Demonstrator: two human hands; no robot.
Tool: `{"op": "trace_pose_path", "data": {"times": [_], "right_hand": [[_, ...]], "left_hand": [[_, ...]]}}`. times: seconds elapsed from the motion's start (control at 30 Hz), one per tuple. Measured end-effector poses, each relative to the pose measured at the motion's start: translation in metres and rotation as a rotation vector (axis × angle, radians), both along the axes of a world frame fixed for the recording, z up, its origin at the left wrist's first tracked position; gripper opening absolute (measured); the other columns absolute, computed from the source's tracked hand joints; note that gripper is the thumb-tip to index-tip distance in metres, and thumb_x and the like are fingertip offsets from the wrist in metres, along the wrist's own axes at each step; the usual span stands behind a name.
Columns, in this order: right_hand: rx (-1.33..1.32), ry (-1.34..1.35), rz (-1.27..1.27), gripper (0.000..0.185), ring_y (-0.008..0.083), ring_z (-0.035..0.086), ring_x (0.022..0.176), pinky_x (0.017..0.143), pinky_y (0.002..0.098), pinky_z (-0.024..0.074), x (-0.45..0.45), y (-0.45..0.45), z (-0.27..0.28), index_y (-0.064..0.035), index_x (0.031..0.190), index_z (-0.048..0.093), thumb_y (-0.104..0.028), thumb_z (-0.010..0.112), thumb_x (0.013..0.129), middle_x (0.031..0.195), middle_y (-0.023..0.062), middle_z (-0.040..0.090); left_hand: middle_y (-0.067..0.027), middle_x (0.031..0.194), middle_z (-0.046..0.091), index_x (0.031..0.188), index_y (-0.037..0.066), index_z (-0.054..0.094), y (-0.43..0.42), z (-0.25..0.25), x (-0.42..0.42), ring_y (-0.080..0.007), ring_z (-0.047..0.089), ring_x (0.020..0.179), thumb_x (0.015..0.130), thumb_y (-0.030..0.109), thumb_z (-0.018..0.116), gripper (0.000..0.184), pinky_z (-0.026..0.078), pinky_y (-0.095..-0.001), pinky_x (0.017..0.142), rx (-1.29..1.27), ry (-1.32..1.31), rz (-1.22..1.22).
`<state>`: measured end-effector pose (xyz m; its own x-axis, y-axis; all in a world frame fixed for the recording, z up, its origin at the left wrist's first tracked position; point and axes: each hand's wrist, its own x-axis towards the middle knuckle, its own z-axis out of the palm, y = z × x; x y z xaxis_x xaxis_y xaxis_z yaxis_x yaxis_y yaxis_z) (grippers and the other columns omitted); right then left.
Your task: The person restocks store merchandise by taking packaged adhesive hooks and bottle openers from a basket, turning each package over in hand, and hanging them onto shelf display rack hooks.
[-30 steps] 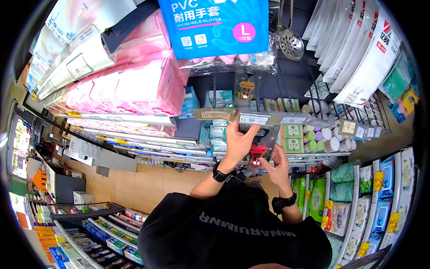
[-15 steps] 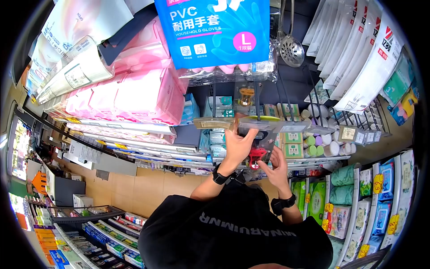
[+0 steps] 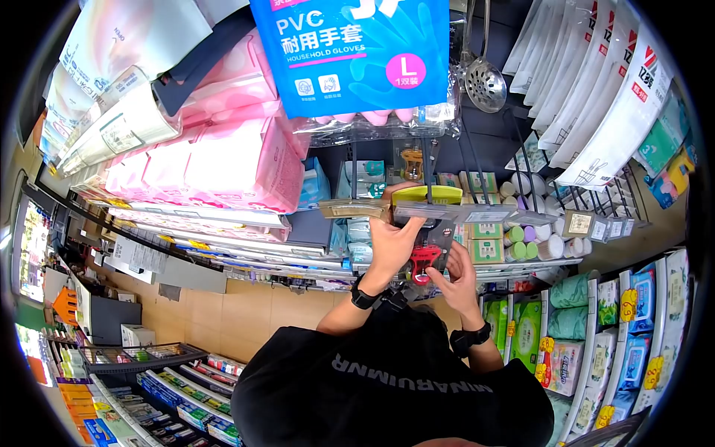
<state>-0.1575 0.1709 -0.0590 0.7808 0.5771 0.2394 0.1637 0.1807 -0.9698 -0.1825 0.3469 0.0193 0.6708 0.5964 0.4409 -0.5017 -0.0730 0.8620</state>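
Note:
My left hand (image 3: 392, 246) is closed round packaged small tools at the end of a display hook, its thumb in front and its fingers partly hidden behind. A yellow-green item (image 3: 428, 195) shows above the price-tag holder there. Below hangs a red tool (image 3: 424, 261) on a dark card in clear packaging; its exact kind is unclear. My right hand (image 3: 458, 280) pinches the lower right edge of that red tool's pack between thumb and fingers. Behind, an orange tool in a similar pack (image 3: 412, 162) hangs further back.
A blue household gloves pack (image 3: 350, 59) hangs close above. Pink tissue packs (image 3: 234, 167) stand on the left, beside a slotted metal spoon (image 3: 485, 86) and white hanging packs (image 3: 607, 112) on the right. Other hooks (image 3: 525, 149) jut outward. Wet wipes (image 3: 637, 357) fill the lower right shelves.
The yellow-green item has tilted up and shows more above the tag holder. The red tool's pack has shifted slightly left, with both hands still on the packs.

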Motion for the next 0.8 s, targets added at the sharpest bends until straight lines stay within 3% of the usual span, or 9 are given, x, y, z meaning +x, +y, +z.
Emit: {"op": "trace_pose_path", "data": {"times": [0.17,0.33,0.57,0.63,0.8], "right_hand": [[-0.006,0.015,-0.016,0.069,0.0192,0.059,0.117,0.1,0.0315,0.0464,0.007,0.007,0.0,0.0061,0.143,0.035,0.004,0.074,0.085,0.132,0.017,0.057],[-0.008,0.006,-0.024,0.071,0.0188,0.058,0.117,0.101,0.0317,0.0463,0.017,0.018,-0.005,0.0042,0.144,0.034,0.006,0.073,0.085,0.133,0.0162,0.056],[0.052,-0.034,-0.022,0.06,0.0192,0.059,0.115,0.099,0.0305,0.0468,0.047,0.04,-0.027,0.0051,0.135,0.038,0.01,0.071,0.085,0.129,0.0161,0.058],[0.08,-0.03,-0.068,0.053,0.0155,0.059,0.112,0.098,0.0283,0.0458,0.058,0.049,-0.037,0.0033,0.13,0.044,0.005,0.073,0.086,0.121,0.0121,0.061],[0.16,-0.045,-0.051,0.076,0.0179,0.057,0.116,0.098,0.0304,0.048,0.083,0.071,-0.032,0.0068,0.147,0.03,0.002,0.075,0.086,0.126,0.014,0.055]], "left_hand": [[-0.0069,0.12,0.06,0.128,-0.001,0.054,0.003,0.003,-0.001,-0.0131,0.057,0.107,0.083,0.0,0.074,0.049,0.046,-0.0292,0.096,-0.002,0.012,0.008],[-0.0106,0.137,0.05,0.14,0.001,0.042,0.007,0.005,0.0,-0.0202,0.049,0.127,0.078,0.007,0.08,0.073,0.037,-0.0368,0.109,0.127,0.054,0.108],[-0.0133,0.144,0.044,0.145,0.0,0.037,0.01,0.006,-0.007,-0.0239,0.043,0.134,0.079,0.012,0.079,0.08,0.034,-0.0391,0.112,0.129,0.085,0.139],[-0.0145,0.146,0.042,0.146,0.0,0.036,0.011,0.005,-0.01,-0.0245,0.042,0.135,0.081,0.013,0.078,0.079,0.034,-0.0396,0.112,0.162,0.106,0.174],[-0.0144,0.149,0.04,0.148,0.0,0.034,0.014,-0.004,-0.019,-0.0262,0.039,0.138,0.083,0.016,0.077,0.079,0.032,-0.0404,0.114,0.128,0.124,0.131]]}}
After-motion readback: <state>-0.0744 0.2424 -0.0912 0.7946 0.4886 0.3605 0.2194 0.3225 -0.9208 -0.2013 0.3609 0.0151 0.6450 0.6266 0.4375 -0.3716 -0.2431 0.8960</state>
